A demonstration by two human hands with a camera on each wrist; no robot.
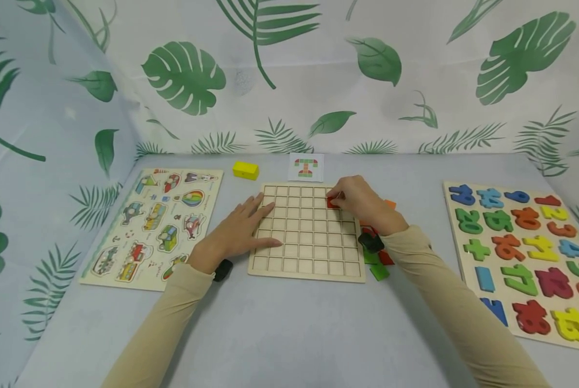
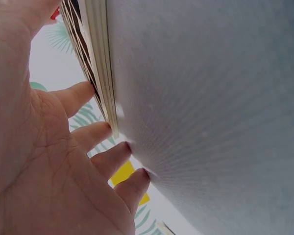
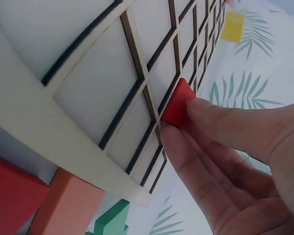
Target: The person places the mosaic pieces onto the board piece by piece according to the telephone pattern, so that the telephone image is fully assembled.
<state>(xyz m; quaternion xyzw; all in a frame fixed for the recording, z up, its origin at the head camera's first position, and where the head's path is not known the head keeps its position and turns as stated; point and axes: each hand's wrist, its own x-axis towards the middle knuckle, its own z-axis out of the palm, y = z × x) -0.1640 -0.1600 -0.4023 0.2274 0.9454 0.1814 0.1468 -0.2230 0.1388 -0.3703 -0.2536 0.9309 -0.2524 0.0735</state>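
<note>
A wooden grid board point(image 1: 299, 231) with square cells lies in the middle of the table. My right hand point(image 1: 359, 202) pinches a red tile point(image 3: 179, 104) between thumb and fingertips, right at a cell near the board's far right corner. On the board's left side rests my left hand point(image 1: 238, 229), its fingers spread and the thumb lying over the cells. The left wrist view shows its fingertips along the board's edge and on the table. Behind the board, a small card point(image 1: 306, 167) carries a T-shaped pattern of green, red and orange squares.
Red, orange and green tiles point(image 1: 379, 271) lie along the board's right edge, partly under my right wrist. A yellow block point(image 1: 246, 170) stands behind on the left. A picture puzzle board point(image 1: 124, 229) lies left, a number puzzle board point(image 1: 508, 221) right. A leaf-print cloth hangs behind.
</note>
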